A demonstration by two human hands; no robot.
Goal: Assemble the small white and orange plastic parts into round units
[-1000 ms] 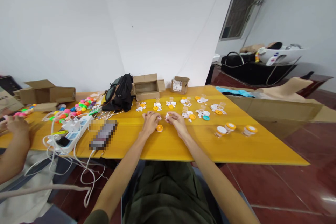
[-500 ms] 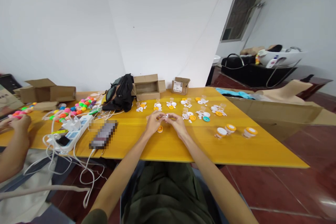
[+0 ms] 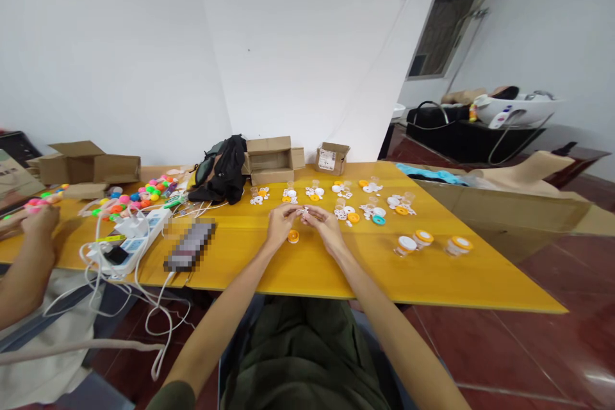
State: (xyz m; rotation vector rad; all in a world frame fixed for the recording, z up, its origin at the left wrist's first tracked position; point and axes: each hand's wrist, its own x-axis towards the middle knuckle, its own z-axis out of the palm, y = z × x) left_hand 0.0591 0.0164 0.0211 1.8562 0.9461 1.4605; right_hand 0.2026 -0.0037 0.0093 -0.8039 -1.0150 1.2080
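Observation:
My left hand (image 3: 281,224) and my right hand (image 3: 325,224) meet above the table, fingertips pinched on a small white piece (image 3: 303,212) between them. Its exact shape is too small to tell. Just below my fingers an orange ring-shaped part (image 3: 293,236) rests on the table. Beyond and to the right lie groups of small white pieces, clear cups and round lids, among them an orange lid (image 3: 353,218) and a teal lid (image 3: 378,220). Three closed jars stand at the right, one with a white top (image 3: 406,244).
The yellow table (image 3: 336,275) holds cardboard boxes (image 3: 270,163), a black bag (image 3: 223,173), a phone (image 3: 190,246), a power strip (image 3: 139,246) with loose cables, and colourful balls (image 3: 129,202). Another person's hand (image 3: 41,224) is at the far left.
My fingers have shifted slightly around the small white piece. The other person's hand at the left has moved a little. The view has shifted slightly.

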